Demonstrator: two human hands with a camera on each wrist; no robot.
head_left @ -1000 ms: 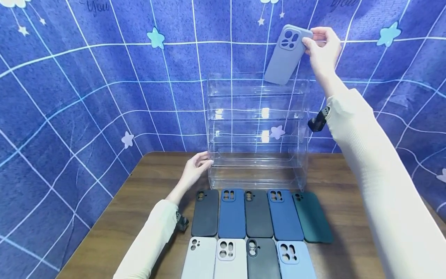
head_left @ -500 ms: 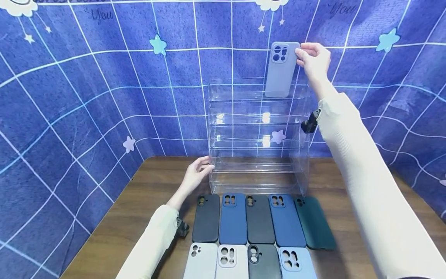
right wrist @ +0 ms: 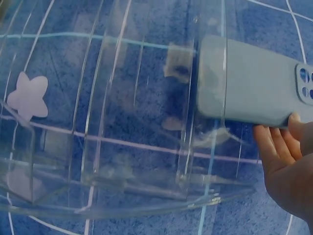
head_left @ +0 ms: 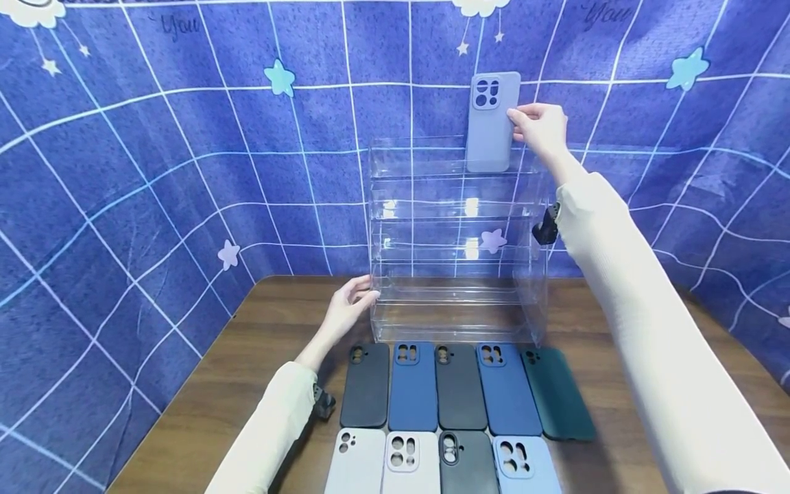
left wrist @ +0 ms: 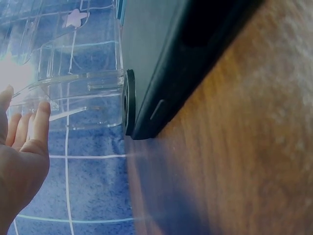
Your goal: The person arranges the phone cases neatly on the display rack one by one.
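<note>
My right hand [head_left: 543,130] pinches the right edge of a pale lavender-blue phone case [head_left: 490,134]. The case stands upright, its camera cutouts at the top. In the right wrist view, the lower end of this phone case [right wrist: 254,83] sits behind the clear front lip of the top tier. The tiered clear acrylic display rack [head_left: 457,295] stands on the table. At the rack's lower left side, my left hand [head_left: 345,305] rests its fingers and thumb against the side panel. The left wrist view has that hand [left wrist: 24,166] with loosely extended fingers.
Two rows of phone cases lie before the rack, including a dark blue case [head_left: 412,391], a green case [head_left: 558,398], a white case [head_left: 354,466] and a light blue case [head_left: 531,473]. A blue patterned cloth [head_left: 154,171] hangs behind the wooden table [head_left: 278,302].
The lavender-blue case has gone from tilted to upright and come down into the top tier. My right hand has slid lower along its edge. The left hand keeps its place on the rack.
</note>
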